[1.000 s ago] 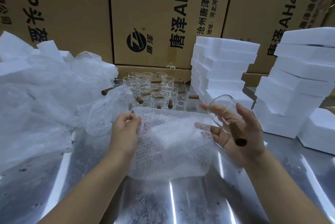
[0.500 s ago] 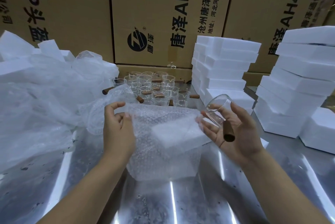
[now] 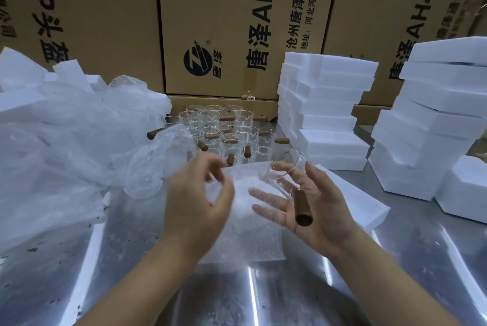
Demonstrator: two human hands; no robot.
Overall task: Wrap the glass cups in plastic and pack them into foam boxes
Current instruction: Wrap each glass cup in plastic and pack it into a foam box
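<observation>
**Glass cup cradled in the right hand, bubble wrap held up by the left**

The right hand lies palm up and mostly spread. The clear glass cup with a brown wooden handle is tipped on its side in it: the handle lies across the palm, pointing toward the wrist, and the glass body sits between the thumb and the forefinger, which close loosely on it. The lower fingers are straight and show dimly through the plastic.

The left hand is curled, and its fingertips appear to pinch the upper left corner of the clear sheet of bubble wrap, though blur softens the detail. The sheet hangs between the two hands, just left of the cup and touching the right fingers.

A flat white foam box lies on the shiny steel table under the right hand. Behind stand a cluster of like glass cups, two stacks of white foam boxes, a heap of loose plastic wrap and brown printed cartons.
</observation>
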